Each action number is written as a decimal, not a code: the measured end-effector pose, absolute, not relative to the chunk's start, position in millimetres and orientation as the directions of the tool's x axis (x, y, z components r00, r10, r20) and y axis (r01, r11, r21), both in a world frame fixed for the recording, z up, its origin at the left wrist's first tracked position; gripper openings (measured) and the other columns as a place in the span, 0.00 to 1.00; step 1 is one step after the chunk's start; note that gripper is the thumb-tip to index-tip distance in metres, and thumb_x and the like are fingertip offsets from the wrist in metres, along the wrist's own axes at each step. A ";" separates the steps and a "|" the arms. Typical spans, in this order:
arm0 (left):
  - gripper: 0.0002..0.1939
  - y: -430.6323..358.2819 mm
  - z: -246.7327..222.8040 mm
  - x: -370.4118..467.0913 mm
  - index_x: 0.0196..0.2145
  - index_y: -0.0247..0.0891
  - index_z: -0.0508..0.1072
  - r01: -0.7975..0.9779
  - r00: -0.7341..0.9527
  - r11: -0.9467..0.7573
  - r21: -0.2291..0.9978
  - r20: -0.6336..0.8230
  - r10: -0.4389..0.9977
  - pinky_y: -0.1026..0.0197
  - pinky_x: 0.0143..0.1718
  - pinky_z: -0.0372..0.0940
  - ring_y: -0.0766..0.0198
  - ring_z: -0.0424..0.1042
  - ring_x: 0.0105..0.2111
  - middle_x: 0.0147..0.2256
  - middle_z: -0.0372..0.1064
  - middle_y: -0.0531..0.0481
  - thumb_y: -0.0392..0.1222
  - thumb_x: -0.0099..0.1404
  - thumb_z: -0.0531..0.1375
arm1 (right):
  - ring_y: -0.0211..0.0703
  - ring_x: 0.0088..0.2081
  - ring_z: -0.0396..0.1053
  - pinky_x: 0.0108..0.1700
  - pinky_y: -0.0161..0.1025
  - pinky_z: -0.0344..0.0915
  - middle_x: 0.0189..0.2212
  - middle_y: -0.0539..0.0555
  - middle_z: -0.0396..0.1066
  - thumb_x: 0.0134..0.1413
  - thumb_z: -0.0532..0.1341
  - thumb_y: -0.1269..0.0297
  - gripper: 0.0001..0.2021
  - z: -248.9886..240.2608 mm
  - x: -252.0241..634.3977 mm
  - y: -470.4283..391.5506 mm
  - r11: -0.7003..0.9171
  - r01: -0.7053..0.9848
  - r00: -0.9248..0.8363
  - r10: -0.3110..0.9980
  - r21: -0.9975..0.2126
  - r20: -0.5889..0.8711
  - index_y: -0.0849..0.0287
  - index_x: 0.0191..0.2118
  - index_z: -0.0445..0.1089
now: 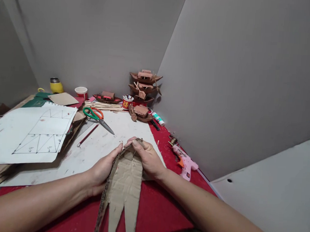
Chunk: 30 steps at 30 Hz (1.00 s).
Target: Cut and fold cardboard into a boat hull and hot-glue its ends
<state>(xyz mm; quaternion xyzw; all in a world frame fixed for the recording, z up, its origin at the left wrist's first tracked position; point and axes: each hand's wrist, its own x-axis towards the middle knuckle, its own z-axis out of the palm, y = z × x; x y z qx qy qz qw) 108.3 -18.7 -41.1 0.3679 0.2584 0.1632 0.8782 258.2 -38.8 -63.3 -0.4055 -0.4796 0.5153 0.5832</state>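
Observation:
A long cut piece of brown corrugated cardboard (126, 177) slants from my hands down past the bottom of the view. Its near end splits into pointed strips, and its left side is folded upward. My left hand (104, 169) is closed along the folded left side, with the thumb near the far end. At that far end my right hand (147, 158) pinches the cardboard, thumb on top. Some fingers of both hands are hidden behind the piece. Just beyond lie scissors (98, 118) with green and orange handles and a pencil (88, 135).
Left is a white sheet with a drawn pattern (47, 137) atop stacked cardboard. A pink glue gun (185, 163) rests on the red table (165, 207) at right. Behind stand stacked model boats (145, 85), wooden sticks (105, 106), a paper cup (81, 92) and a glue bottle (158, 119).

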 end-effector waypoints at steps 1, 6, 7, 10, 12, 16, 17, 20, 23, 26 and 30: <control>0.31 -19.2 -40.6 108.4 0.57 0.37 0.66 -0.105 0.803 0.671 0.734 -0.335 0.492 0.52 0.47 0.67 0.52 0.75 0.44 0.45 0.76 0.43 0.61 0.65 0.49 | 0.40 0.30 0.69 0.38 0.37 0.65 0.26 0.49 0.71 0.54 0.60 0.48 0.16 -63.3 257.7 -38.5 0.147 -0.214 0.012 0.989 -0.966 0.147 0.58 0.32 0.71; 0.28 -22.7 -38.6 108.7 0.55 0.37 0.68 -0.144 0.757 0.683 0.716 -0.365 0.542 0.54 0.47 0.67 0.53 0.75 0.45 0.45 0.76 0.45 0.56 0.65 0.51 | 0.39 0.29 0.67 0.37 0.37 0.65 0.25 0.48 0.70 0.54 0.60 0.48 0.16 -62.5 253.1 -37.7 0.157 -0.233 0.006 0.987 -0.960 0.160 0.58 0.31 0.70; 0.27 -23.3 -38.2 108.6 0.55 0.37 0.68 -0.143 0.747 0.681 0.718 -0.373 0.550 0.54 0.47 0.67 0.53 0.75 0.45 0.44 0.77 0.45 0.56 0.65 0.52 | 0.39 0.29 0.67 0.37 0.36 0.65 0.24 0.48 0.69 0.54 0.60 0.47 0.17 -62.1 252.5 -37.6 0.156 -0.236 0.000 0.987 -0.959 0.161 0.58 0.31 0.70; 0.26 -24.8 -37.7 108.3 0.54 0.37 0.69 -0.155 0.722 0.662 0.733 -0.374 0.583 0.53 0.46 0.67 0.53 0.76 0.43 0.42 0.78 0.45 0.54 0.65 0.53 | 0.38 0.27 0.66 0.35 0.36 0.64 0.22 0.47 0.68 0.54 0.60 0.48 0.17 -60.5 251.8 -37.6 0.164 -0.260 -0.028 0.984 -0.952 0.177 0.58 0.30 0.70; 0.25 -25.8 -37.2 108.3 0.54 0.37 0.69 -0.169 0.719 0.653 0.738 -0.360 0.594 0.53 0.46 0.67 0.53 0.76 0.42 0.42 0.78 0.45 0.53 0.65 0.53 | 0.37 0.27 0.66 0.35 0.34 0.63 0.22 0.47 0.68 0.55 0.60 0.49 0.16 -59.3 252.0 -38.1 0.177 -0.291 -0.054 0.978 -0.940 0.201 0.59 0.30 0.70; 0.27 -28.6 -34.1 109.0 0.54 0.35 0.69 -0.160 0.767 0.688 0.708 -0.350 0.538 0.52 0.47 0.67 0.52 0.76 0.42 0.43 0.77 0.42 0.55 0.66 0.52 | 0.35 0.27 0.66 0.33 0.33 0.64 0.24 0.46 0.69 0.54 0.62 0.52 0.13 -56.6 251.6 -41.2 0.137 -0.398 -0.067 0.982 -0.907 0.178 0.59 0.32 0.70; 0.27 -29.4 -33.0 109.1 0.54 0.34 0.69 -0.151 0.779 0.700 0.698 -0.352 0.519 0.51 0.46 0.67 0.51 0.76 0.42 0.43 0.77 0.41 0.55 0.66 0.51 | 0.35 0.26 0.66 0.32 0.33 0.64 0.25 0.46 0.70 0.53 0.63 0.52 0.13 -56.1 251.6 -42.2 0.113 -0.422 -0.071 0.985 -0.900 0.157 0.59 0.33 0.70; 0.28 -31.3 -30.2 108.2 0.55 0.33 0.68 -0.122 0.790 0.726 0.677 -0.377 0.484 0.51 0.43 0.68 0.50 0.77 0.40 0.42 0.77 0.40 0.56 0.66 0.50 | 0.35 0.25 0.67 0.30 0.33 0.64 0.25 0.46 0.71 0.53 0.63 0.53 0.13 -55.2 252.3 -44.2 0.072 -0.456 -0.085 0.989 -0.887 0.124 0.59 0.33 0.70; 0.28 -32.4 -29.8 105.4 0.55 0.32 0.68 -0.104 0.743 0.732 0.673 -0.437 0.507 0.55 0.38 0.69 0.52 0.78 0.36 0.39 0.78 0.42 0.56 0.66 0.50 | 0.36 0.24 0.67 0.31 0.34 0.65 0.22 0.46 0.70 0.54 0.62 0.52 0.13 -56.9 254.4 -42.5 0.087 -0.454 -0.069 0.989 -0.887 0.132 0.59 0.32 0.71; 0.27 -32.3 -31.8 102.1 0.52 0.31 0.70 -0.103 0.669 0.734 0.671 -0.500 0.550 0.60 0.33 0.68 0.56 0.78 0.31 0.34 0.79 0.44 0.55 0.66 0.51 | 0.38 0.24 0.68 0.33 0.36 0.65 0.21 0.46 0.70 0.52 0.63 0.51 0.14 -60.1 256.5 -37.5 0.096 -0.469 -0.023 0.992 -0.878 0.121 0.59 0.31 0.70; 0.24 -31.6 -34.3 98.0 0.49 0.31 0.72 -0.112 0.604 0.738 0.666 -0.544 0.583 0.62 0.31 0.68 0.60 0.76 0.26 0.29 0.79 0.47 0.53 0.65 0.54 | 0.40 0.28 0.69 0.37 0.38 0.66 0.24 0.47 0.71 0.50 0.63 0.48 0.16 -61.8 259.5 -30.8 0.153 -0.426 0.064 0.988 -0.892 0.139 0.58 0.32 0.69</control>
